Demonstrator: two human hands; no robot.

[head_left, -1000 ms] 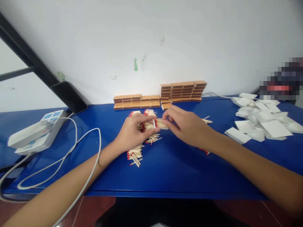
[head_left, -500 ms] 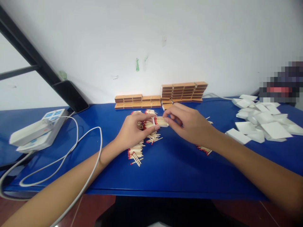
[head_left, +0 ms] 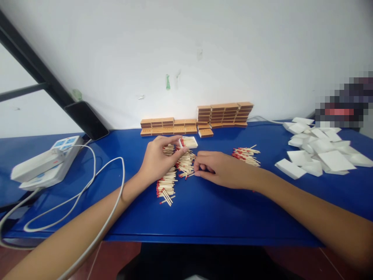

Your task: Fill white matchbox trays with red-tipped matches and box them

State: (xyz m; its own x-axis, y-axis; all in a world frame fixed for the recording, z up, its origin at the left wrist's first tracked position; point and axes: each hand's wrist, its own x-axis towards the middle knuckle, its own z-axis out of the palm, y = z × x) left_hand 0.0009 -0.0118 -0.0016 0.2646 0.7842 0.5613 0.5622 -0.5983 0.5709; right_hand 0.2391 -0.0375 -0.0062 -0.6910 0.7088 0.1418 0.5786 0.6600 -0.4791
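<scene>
My left hand (head_left: 159,159) pinches a small white matchbox tray (head_left: 189,142) filled with red-tipped matches, holding it just above a loose pile of matches (head_left: 176,169) on the blue table (head_left: 210,210). My right hand (head_left: 223,169) rests low on the table beside the pile, its fingers curled at the pile's right edge; what they pinch, if anything, is too small to make out. A second small heap of matches (head_left: 246,154) lies to the right of that hand.
Stacks of brown matchbox sleeves (head_left: 198,118) line the wall. White empty trays (head_left: 317,149) are heaped at the right. A power strip (head_left: 43,163) with white cables (head_left: 96,182) and a leaning phone (head_left: 86,119) occupy the left.
My right hand let go of the filled tray and dropped down to the match pile. My left hand kept the tray and lifted it slightly back toward the wall.
</scene>
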